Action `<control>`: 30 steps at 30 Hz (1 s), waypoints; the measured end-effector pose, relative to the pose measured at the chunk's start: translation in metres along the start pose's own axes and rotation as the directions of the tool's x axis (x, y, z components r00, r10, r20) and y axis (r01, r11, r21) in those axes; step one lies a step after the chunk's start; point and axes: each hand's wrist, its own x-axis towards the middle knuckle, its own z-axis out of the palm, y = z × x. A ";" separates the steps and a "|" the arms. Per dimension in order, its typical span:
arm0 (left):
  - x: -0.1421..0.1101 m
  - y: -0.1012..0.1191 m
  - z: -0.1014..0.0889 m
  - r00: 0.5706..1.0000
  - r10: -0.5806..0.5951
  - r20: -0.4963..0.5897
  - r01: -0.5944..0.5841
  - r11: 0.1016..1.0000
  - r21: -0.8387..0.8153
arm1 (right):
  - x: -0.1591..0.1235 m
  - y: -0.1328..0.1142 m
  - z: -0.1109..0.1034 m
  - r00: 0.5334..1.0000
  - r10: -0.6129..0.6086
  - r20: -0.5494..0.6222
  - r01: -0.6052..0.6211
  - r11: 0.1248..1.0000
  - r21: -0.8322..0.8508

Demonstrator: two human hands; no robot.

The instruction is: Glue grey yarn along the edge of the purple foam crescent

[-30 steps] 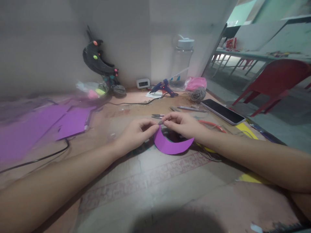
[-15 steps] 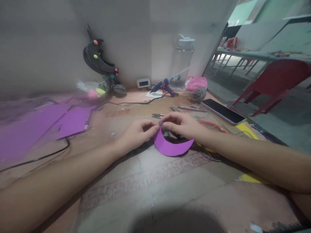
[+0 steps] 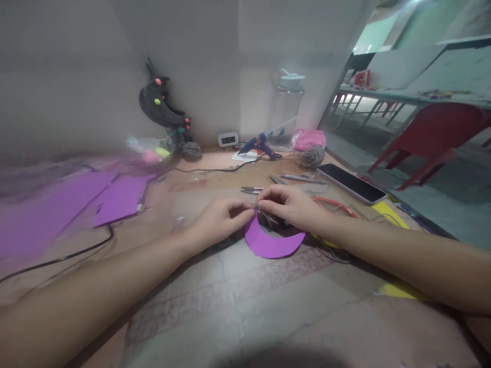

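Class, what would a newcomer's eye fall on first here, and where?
Probably the purple, crescent-shaped paper at the centre, its upper tip between the left hand and the right hand. Next, the dark, moon-shaped ornament with coloured dots, at the back left; then the red plastic chair at the far right.

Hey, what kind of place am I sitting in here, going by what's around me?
It looks like a craft corner, perhaps in a classroom or shared workshop: a glue gun and purple sheets lie on the work surface, and a red plastic chair stands by another table beyond.
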 end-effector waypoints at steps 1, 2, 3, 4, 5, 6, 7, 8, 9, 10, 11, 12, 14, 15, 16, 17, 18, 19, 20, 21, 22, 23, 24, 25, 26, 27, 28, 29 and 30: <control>0.000 0.000 0.000 1.000 -0.007 0.000 0.007 1.000 -0.012 | 0.000 -0.001 0.000 1.000 0.003 -0.005 -0.003 1.000 0.011; 0.000 0.000 0.000 1.000 -0.012 -0.003 0.012 1.000 -0.021 | 0.000 -0.002 0.000 1.000 0.011 -0.006 -0.010 1.000 0.028; 0.001 0.000 0.000 1.000 -0.015 -0.009 0.014 0.999 -0.029 | 0.000 -0.002 -0.001 1.000 0.023 0.001 -0.023 0.998 0.052; 0.001 -0.001 0.000 1.000 -0.014 -0.016 0.013 0.999 -0.033 | 0.001 -0.002 -0.001 0.999 0.040 0.019 -0.041 0.996 0.082; 0.001 -0.001 0.000 1.000 -0.011 -0.023 0.010 0.999 -0.033 | 0.002 -0.001 -0.002 0.997 0.054 0.051 -0.060 0.992 0.115; 0.001 -0.001 0.000 0.999 -0.008 -0.031 0.007 1.000 -0.029 | 0.003 0.000 -0.002 0.994 0.063 0.092 -0.077 0.986 0.149; 0.001 -0.002 0.000 0.999 -0.005 -0.039 0.004 1.000 -0.025 | 0.004 0.002 -0.002 0.988 0.069 0.140 -0.094 0.979 0.181; 0.001 -0.002 0.000 0.999 -0.002 -0.045 0.001 1.000 -0.023 | 0.005 0.004 -0.003 0.980 0.071 0.187 -0.110 0.972 0.206; 0.001 -0.002 0.000 0.999 0.002 -0.049 -0.003 1.000 -0.023 | 0.007 0.007 -0.003 0.971 0.072 0.229 -0.124 0.966 0.226; 0.001 -0.003 0.000 0.999 0.004 -0.049 -0.005 1.000 -0.026 | 0.008 0.010 -0.004 0.963 0.072 0.260 -0.137 0.960 0.242; 0.001 -0.003 0.000 0.999 0.004 -0.048 -0.006 1.000 -0.030 | 0.009 0.012 -0.004 0.956 0.072 0.285 -0.148 0.955 0.255; 0.001 -0.003 0.000 0.999 0.003 -0.047 -0.004 0.999 -0.033 | 0.010 0.013 -0.004 0.951 0.072 0.299 -0.155 0.952 0.264; 0.001 -0.003 0.000 0.999 -0.006 -0.048 0.004 0.999 -0.035 | 0.010 0.014 -0.004 0.949 0.063 0.310 -0.154 0.948 0.279; 0.001 -0.003 0.000 0.999 -0.012 -0.051 0.011 0.999 -0.035 | 0.010 0.014 -0.004 0.950 0.058 0.305 -0.149 0.947 0.284; 0.001 -0.003 0.001 0.998 -0.019 -0.054 0.017 0.999 -0.037 | 0.009 0.013 -0.004 0.954 0.052 0.295 -0.140 0.948 0.285; 0.001 -0.003 0.001 0.998 -0.024 -0.057 0.022 0.999 -0.040 | 0.009 0.012 -0.004 0.958 0.049 0.281 -0.131 0.951 0.281; 0.001 -0.003 0.001 0.998 -0.027 -0.058 0.024 0.999 -0.045 | 0.008 0.012 -0.004 0.963 0.047 0.266 -0.122 0.955 0.272; 0.001 -0.003 0.001 0.998 -0.026 -0.057 0.023 0.999 -0.049 | 0.008 0.011 -0.004 0.966 0.047 0.255 -0.114 0.960 0.257; 0.001 -0.003 0.001 0.998 -0.023 -0.058 0.020 0.998 -0.052 | 0.008 0.010 -0.003 0.968 0.047 0.246 -0.108 0.965 0.239; 0.001 -0.003 0.001 0.998 -0.019 -0.056 0.016 0.998 -0.053 | 0.009 0.010 -0.003 0.970 0.049 0.238 -0.104 0.969 0.223; 0.001 -0.002 0.000 0.998 -0.013 -0.055 0.010 0.999 -0.052 | 0.009 0.011 -0.003 0.972 0.053 0.228 -0.103 0.972 0.212; 0.001 -0.002 0.000 0.998 -0.008 -0.054 0.005 0.999 -0.047 | 0.010 0.011 -0.003 0.975 0.059 0.216 -0.105 0.973 0.206; 0.001 -0.001 0.000 0.999 -0.006 -0.054 0.003 0.999 -0.042 | 0.010 0.011 -0.003 0.977 0.065 0.205 -0.107 0.973 0.203; 0.000 -0.001 0.000 0.998 -0.006 -0.055 0.004 0.999 -0.038 | 0.011 0.012 -0.003 0.978 0.068 0.199 -0.109 0.973 0.203; 0.000 -0.001 0.000 0.999 -0.007 -0.054 0.006 0.999 -0.035 | 0.011 0.012 -0.002 0.978 0.070 0.196 -0.112 0.972 0.209; 0.000 -0.001 0.000 0.999 -0.009 -0.053 0.007 0.999 -0.036 | 0.011 0.012 -0.002 0.977 0.072 0.198 -0.116 0.969 0.220; 0.000 -0.001 0.000 0.999 -0.011 -0.053 0.009 0.999 -0.040 | 0.011 0.011 -0.002 0.976 0.073 0.206 -0.122 0.964 0.235; 0.000 -0.002 0.000 0.999 -0.011 -0.050 0.009 0.999 -0.046 | 0.011 0.011 -0.001 0.973 0.075 0.217 -0.130 0.958 0.254; 0.000 -0.002 0.000 0.999 -0.009 -0.048 0.007 0.999 -0.052 | 0.010 0.010 -0.001 0.972 0.074 0.225 -0.136 0.952 0.275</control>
